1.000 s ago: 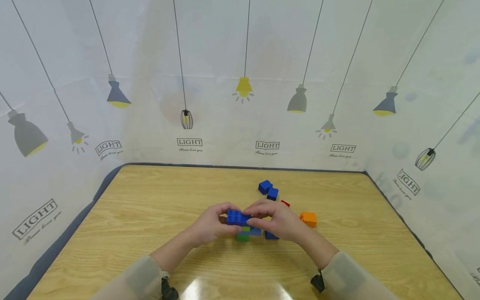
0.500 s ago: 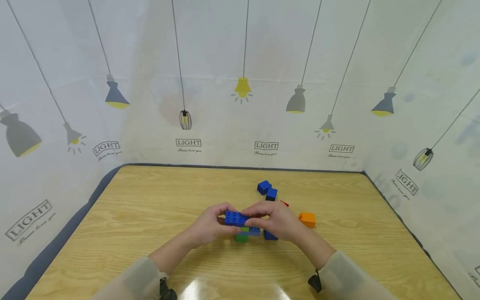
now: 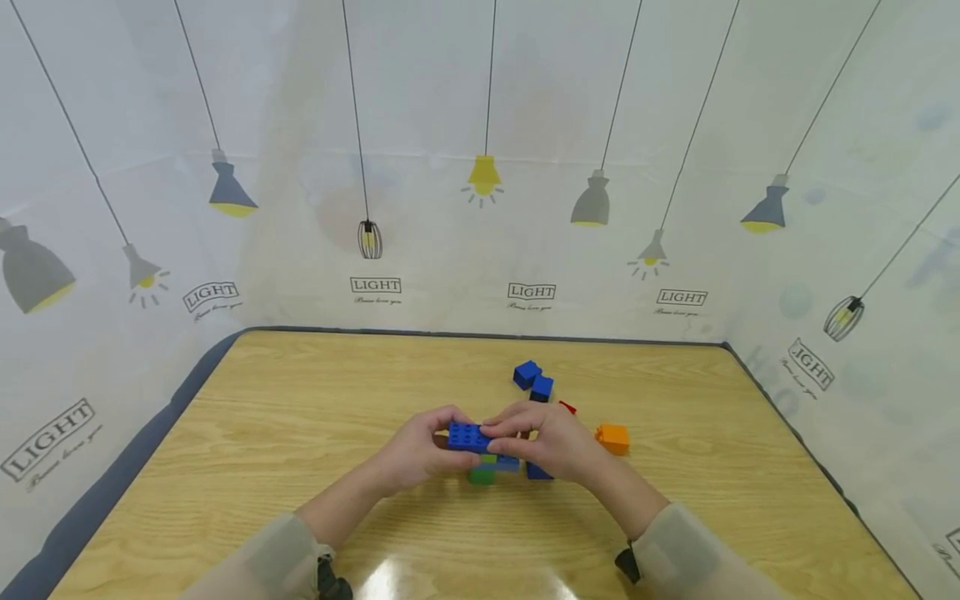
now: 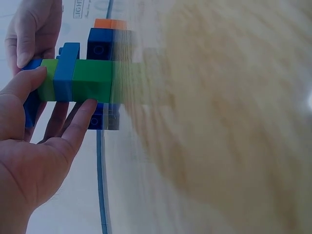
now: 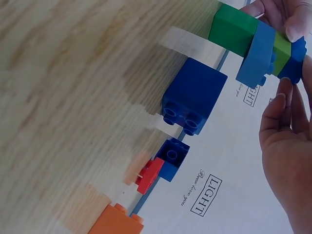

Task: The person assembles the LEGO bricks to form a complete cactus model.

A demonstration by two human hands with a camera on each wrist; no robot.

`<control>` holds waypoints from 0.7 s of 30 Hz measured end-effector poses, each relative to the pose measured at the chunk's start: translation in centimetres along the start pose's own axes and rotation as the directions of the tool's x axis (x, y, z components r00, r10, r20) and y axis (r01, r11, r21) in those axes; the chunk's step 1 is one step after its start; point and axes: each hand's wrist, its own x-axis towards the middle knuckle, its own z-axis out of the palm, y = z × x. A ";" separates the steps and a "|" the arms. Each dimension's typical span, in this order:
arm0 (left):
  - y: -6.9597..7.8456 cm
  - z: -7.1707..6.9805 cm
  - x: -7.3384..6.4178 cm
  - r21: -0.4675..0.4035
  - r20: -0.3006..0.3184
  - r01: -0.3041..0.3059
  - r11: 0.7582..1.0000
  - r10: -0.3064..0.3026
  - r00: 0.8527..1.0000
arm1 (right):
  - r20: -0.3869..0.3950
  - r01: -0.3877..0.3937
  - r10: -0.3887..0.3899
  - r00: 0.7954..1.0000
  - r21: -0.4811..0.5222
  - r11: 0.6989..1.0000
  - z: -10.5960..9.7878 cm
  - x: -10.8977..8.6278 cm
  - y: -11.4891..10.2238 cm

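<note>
A small tower of toy building bricks stands on the table between the two hands. At its base is a dark green brick point(image 4: 92, 81), then a lighter blue brick point(image 4: 64, 80) that juts out sideways, then a lime green brick point(image 5: 281, 51). A dark blue eight-stud brick point(image 3: 465, 437) tops it. The left hand point(image 3: 416, 450) grips the tower's upper part, thumb on the near side and fingers round the far side. From the right, the right hand point(image 3: 555, 442) pinches the end of the top brick between thumb and fingertips, covering that end in the head view.
Close right of the tower stands a large dark blue brick point(image 5: 195, 92), partly behind the right hand in the head view. Beyond are two blue bricks point(image 3: 527, 375), a red brick point(image 5: 150, 175) and an orange brick point(image 3: 613, 439). A printed sheet point(image 3: 450, 208) walls the wooden table point(image 3: 315, 383).
Both hands keep their hold on the top of the tower. The whole head view has drifted slightly, with everything a little further left.
</note>
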 end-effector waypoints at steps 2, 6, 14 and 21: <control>0.0 0.0 0.0 -0.008 0.002 0.001 1.000 -0.001 1.000 | -0.009 0.004 -0.004 1.000 -0.012 1.000 0.1 -0.1 0.1; -0.1 -0.1 -0.1 -0.028 0.002 0.004 1.000 -0.004 1.000 | -0.018 0.004 -0.005 1.000 -0.015 1.000 0.2 -0.2 0.2; -0.3 0.0 -0.1 -0.074 -0.008 -0.006 0.997 0.005 1.000 | -0.031 0.048 -0.048 0.998 -0.015 0.999 0.4 -0.2 0.5; -0.3 0.2 -0.2 -0.133 -0.016 0.007 0.991 -0.010 1.000 | -0.033 0.050 -0.051 0.998 -0.022 0.998 0.5 -0.1 0.7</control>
